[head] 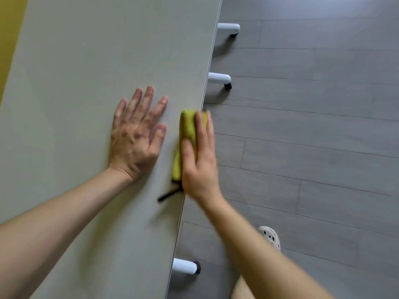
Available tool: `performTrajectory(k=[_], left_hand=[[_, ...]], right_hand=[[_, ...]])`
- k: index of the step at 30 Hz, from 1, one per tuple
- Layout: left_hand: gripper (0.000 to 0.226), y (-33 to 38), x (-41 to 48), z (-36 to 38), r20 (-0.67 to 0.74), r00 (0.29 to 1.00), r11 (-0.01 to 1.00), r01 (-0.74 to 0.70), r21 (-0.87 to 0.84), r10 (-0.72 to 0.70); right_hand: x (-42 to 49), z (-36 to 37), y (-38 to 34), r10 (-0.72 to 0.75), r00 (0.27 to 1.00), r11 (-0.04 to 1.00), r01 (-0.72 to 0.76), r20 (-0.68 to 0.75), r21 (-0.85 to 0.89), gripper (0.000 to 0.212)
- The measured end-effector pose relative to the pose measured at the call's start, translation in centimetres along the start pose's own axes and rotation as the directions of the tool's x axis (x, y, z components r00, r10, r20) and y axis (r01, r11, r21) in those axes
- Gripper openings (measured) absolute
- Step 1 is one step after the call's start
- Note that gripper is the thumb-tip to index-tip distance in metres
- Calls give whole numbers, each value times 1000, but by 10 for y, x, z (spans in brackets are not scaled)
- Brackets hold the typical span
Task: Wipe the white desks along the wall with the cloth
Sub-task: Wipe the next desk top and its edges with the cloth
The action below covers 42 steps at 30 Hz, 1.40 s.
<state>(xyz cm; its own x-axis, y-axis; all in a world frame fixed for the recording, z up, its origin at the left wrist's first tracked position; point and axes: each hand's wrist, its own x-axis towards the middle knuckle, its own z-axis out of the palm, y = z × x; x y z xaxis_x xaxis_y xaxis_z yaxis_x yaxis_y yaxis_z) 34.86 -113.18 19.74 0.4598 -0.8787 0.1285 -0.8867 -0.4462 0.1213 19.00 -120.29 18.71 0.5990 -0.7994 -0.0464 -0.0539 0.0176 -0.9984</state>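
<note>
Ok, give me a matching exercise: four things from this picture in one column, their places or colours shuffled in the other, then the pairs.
Things
1. left hand
2. cloth
3. shoe
4. wall

Places or colours
A. on the grey floor
B. yellow, at the far left
C. flat on the desk, holding nothing
D. under the right hand, at the desk's edge

Pairs: 1-C, 2-D, 3-A, 4-B
</note>
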Motion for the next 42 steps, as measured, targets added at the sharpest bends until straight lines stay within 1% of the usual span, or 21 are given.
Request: performTrajectory(k=[3, 5, 8, 10, 12, 14, 16, 18, 20, 21, 23, 25, 27, 29, 31, 33, 35, 37, 39, 41, 42], left_hand=[[60, 0, 1, 2, 2, 1000, 1000, 11, 3, -11], [60, 0, 2, 1, 7, 1000, 1000, 9, 4, -9], [59, 0, 1, 1, 3, 1000, 1000, 5, 24, -6], [59, 1, 1, 1, 7, 1000, 1000, 12, 18, -12], [59, 2, 1, 1, 7, 1000, 1000, 19, 7, -19], [59, 2, 1, 1, 0, 1000, 1000, 13, 7, -13], [59, 2, 1, 1, -11, 1000, 1000, 9, 13, -9], [59, 3, 2, 1, -16, 1000, 1000, 21, 6, -21], [58, 6, 2, 0, -11, 1000, 1000, 25, 2, -25], [58, 7, 1, -1, -14, 1000, 1000, 24, 6, -24], [58, 7, 0, -1, -20, 999, 1000, 26, 9, -26], [56, 7, -3, -2, -21, 999, 1000, 29, -7, -30], [54, 3, -13, -5, -8, 1000, 999, 23, -38, -23], [53, 0, -39, -8, -3, 1000, 998, 13, -57, -13], [53, 0, -78, -13, 1, 1000, 997, 28, -71, -28], [54, 3, -119, -19, 16, 998, 995, 64, -74, -63], [55, 14, -155, -25, 39, 994, 992, 101, -71, -99], [56, 23, -188, -33, 66, 992, 991, 115, -73, -110], [57, 29, -219, -41, 93, 991, 994, 98, -58, -92], [59, 34, -250, -47, 127, 988, 996, 88, -34, -83], [60, 36, -264, -49, 143, 986, 996, 90, -30, -85]], right_hand=[[119, -12, 6, -28, 996, 997, 21, -80, -80, 66], [118, -8, 3, -26, 995, 997, 19, -92, -74, 66], [-6, 7, 8, -38, 997, 999, 39, -69, 17, 64], [-117, 8, 8, 18, 999, 999, -20, 49, 40, 73], [-163, 3, 2, 47, 992, 998, -52, 120, 38, 79], [-119, 6, 3, 27, 998, 1000, -28, 56, 11, 73], [-30, 7, 4, -11, 999, 1000, 10, -30, -29, 64], [53, 2, 9, -15, 991, 996, 2, -132, -94, 64], [68, 3, 5, 7, 987, 994, -24, -159, -109, 65], [47, 7, 6, -3, 989, 996, -10, -149, -87, 64], [-40, 13, 8, -27, 995, 1000, 26, -100, -17, 63], [-148, 12, 12, -8, 999, 1000, 8, 33, 7, 67], [-202, 5, 8, 7, 993, 1000, -6, 121, -8, 68], [-166, 4, 9, -21, 994, 999, 23, 104, -23, 63], [-82, 3, 12, -55, 998, 996, 57, 34, -64, 60], [4, -5, 14, -32, 999, 992, 26, -43, -125, 65], [28, -5, 7, 10, 998, 994, -18, -67, -110, 67], [-28, 8, 4, 37, 997, 998, -39, -63, -42, 68], [-138, 18, 3, 49, 999, 999, -50, -16, -21, 70], [-244, 11, 4, 102, 984, 995, -97, 144, -39, 77], [-270, 4, 4, 116, 971, 993, -106, 207, -56, 80]])
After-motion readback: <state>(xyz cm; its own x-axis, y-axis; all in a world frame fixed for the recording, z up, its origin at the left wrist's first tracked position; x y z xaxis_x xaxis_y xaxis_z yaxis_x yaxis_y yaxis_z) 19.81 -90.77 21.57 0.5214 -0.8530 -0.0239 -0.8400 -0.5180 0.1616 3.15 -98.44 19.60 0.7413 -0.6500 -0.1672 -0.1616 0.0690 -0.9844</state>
